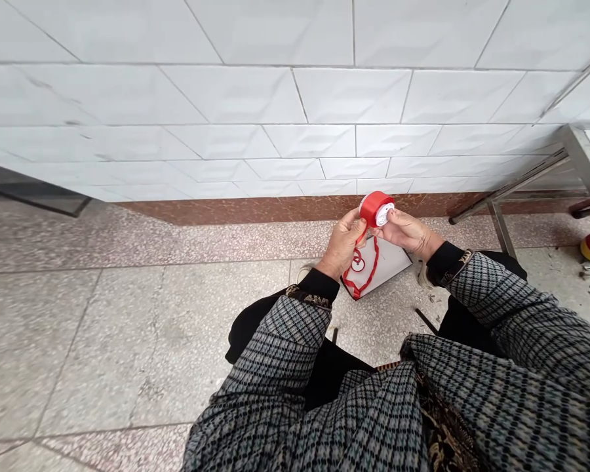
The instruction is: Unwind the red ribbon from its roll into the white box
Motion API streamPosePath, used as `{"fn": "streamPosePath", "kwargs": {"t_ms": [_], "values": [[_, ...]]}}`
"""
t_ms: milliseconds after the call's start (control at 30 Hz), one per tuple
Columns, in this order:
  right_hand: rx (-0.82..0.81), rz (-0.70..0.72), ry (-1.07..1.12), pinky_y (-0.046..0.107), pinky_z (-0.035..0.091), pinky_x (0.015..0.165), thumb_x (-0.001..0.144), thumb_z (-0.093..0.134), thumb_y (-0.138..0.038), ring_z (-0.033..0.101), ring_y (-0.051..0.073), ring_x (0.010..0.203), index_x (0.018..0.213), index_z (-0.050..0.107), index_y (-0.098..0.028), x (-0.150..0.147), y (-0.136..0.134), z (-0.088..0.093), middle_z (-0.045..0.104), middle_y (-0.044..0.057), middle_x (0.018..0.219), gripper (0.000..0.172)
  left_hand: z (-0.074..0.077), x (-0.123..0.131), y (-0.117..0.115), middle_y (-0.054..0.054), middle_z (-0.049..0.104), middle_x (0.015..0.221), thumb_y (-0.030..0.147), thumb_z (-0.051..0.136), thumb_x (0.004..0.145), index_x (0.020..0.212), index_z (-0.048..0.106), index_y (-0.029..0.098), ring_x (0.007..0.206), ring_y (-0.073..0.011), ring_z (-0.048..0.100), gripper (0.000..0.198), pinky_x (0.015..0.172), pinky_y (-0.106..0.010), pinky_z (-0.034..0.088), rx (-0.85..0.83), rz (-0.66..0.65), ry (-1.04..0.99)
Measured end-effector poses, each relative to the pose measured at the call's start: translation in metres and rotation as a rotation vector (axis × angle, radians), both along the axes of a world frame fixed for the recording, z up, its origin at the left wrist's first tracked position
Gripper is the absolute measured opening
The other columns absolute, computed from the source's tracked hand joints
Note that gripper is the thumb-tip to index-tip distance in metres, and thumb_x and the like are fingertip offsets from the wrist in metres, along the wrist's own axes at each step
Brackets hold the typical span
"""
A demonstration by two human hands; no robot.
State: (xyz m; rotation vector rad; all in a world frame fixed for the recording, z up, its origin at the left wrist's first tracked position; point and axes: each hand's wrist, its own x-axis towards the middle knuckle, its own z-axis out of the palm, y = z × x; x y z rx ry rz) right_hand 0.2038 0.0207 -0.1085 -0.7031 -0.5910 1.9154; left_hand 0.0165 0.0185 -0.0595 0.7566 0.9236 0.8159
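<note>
White tiled wall (275, 98) filling upper half of frame; speckled floor (103, 328) spreading below. Metal frame (521, 177) standing at right edge. White bag (388, 262) lying on floor, centre right. Left hand (343, 244) pinching loose red ribbon (361, 262), fingers closed on it. Right hand (408, 231) gripping red spool (376, 208), just above centre, fingers clamped round it.

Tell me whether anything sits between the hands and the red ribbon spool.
Nothing visible does. The right hand already holds the red ribbon spool by its side, and the left hand grips the loose red ribbon trailing from it. The white bag lies on the floor beneath, apart from the spool.
</note>
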Motion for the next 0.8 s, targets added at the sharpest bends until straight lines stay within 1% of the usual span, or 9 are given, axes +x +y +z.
{"fn": "streamPosePath", "kwargs": {"t_ms": [67,167,300,367,433,533,633,700,800], "values": [[-0.015,0.021,0.019,0.031,0.066,0.090,0.062,0.116,-0.065,0.075,0.021,0.097,0.111,0.080,-0.027,-0.003,-0.002,-0.002,0.085,0.003,0.105,0.072,-0.001,-0.003,0.002,0.013,0.043,0.054,0.055,0.100,0.085,0.109,0.072,0.023,0.045,-0.0055,0.030,0.048,0.050,-0.023,0.022,0.010,-0.030,-0.029],[0.020,0.115,-0.045,0.033,0.066,0.092,0.069,0.112,-0.066,0.076,0.022,0.095,0.111,0.082,-0.025,0.006,0.001,0.000,0.085,0.005,0.103,0.066,0.001,-0.012,0.006,0.013,0.044,0.054,0.063,0.106,0.073,0.101,0.068,0.022,0.045,-0.0042,0.029,0.062,0.049,-0.021,0.022,0.034,-0.094,-0.088],[0.232,0.268,-0.278,0.036,0.063,0.098,0.073,0.111,-0.046,0.076,0.022,0.101,0.122,0.085,-0.024,0.031,0.014,0.014,0.086,0.004,0.112,0.060,0.006,-0.027,0.009,0.012,0.048,0.056,0.066,0.108,0.068,0.100,0.068,0.019,0.045,-0.0035,0.030,0.069,0.048,-0.021,0.020,0.015,-0.250,-0.043],[0.336,0.338,-0.419,0.040,0.062,0.103,0.074,0.108,-0.042,0.076,0.024,0.106,0.125,0.086,-0.026,0.041,0.020,0.021,0.085,0.003,0.117,0.058,0.007,-0.031,0.009,0.011,0.049,0.057,0.066,0.107,0.068,0.099,0.070,0.017,0.046,-0.0034,0.031,0.069,0.049,-0.021,0.018,-0.004,-0.329,0.013],[0.435,0.392,-0.600,0.046,0.060,0.108,0.073,0.107,-0.038,0.075,0.027,0.109,0.123,0.087,-0.028,0.049,0.023,0.025,0.084,0.003,0.117,0.055,0.007,-0.030,0.006,0.011,0.048,0.056,0.067,0.107,0.068,0.100,0.072,0.017,0.046,-0.0038,0.032,0.069,0.049,-0.021,0.017,-0.023,-0.359,0.052],[0.561,0.342,-0.856,0.054,0.056,0.114,0.067,0.108,-0.028,0.072,0.032,0.112,0.120,0.089,-0.031,0.059,0.027,0.028,0.081,0.004,0.115,0.057,0.006,-0.024,0.002,0.011,0.051,0.057,0.059,0.106,0.071,0.107,0.074,0.018,0.047,-0.0049,0.033,0.063,0.050,-0.021,0.019,-0.037,-0.295,0.093],[0.595,0.248,-0.931,0.057,0.055,0.115,0.067,0.105,-0.021,0.071,0.034,0.112,0.117,0.089,-0.032,0.069,0.028,0.027,0.079,0.004,0.113,0.053,0.006,-0.019,0.001,0.010,0.053,0.058,0.047,0.104,0.076,0.114,0.075,0.020,0.047,-0.0052,0.034,0.054,0.050,-0.022,0.017,-0.032,-0.182,0.156],[0.553,0.226,-0.899,0.054,0.056,0.112,0.069,0.103,-0.018,0.071,0.033,0.110,0.115,0.089,-0.032,0.073,0.028,0.027,0.079,0.003,0.113,0.050,0.006,-0.019,0.002,0.009,0.050,0.056,0.048,0.102,0.078,0.101,0.075,0.019,0.046,-0.0048,0.033,0.046,0.050,-0.022,0.017,-0.020,-0.145,0.175],[0.461,0.218,-0.835,0.048,0.060,0.105,0.069,0.104,-0.018,0.073,0.030,0.105,0.114,0.088,-0.030,0.075,0.026,0.030,0.080,0.003,0.110,0.048,0.007,-0.019,0.001,0.007,0.049,0.054,0.056,0.102,0.072,0.080,0.071,0.017,0.047,-0.0045,0.034,0.050,0.050,-0.022,0.022,-0.018,-0.158,0.127]]}}
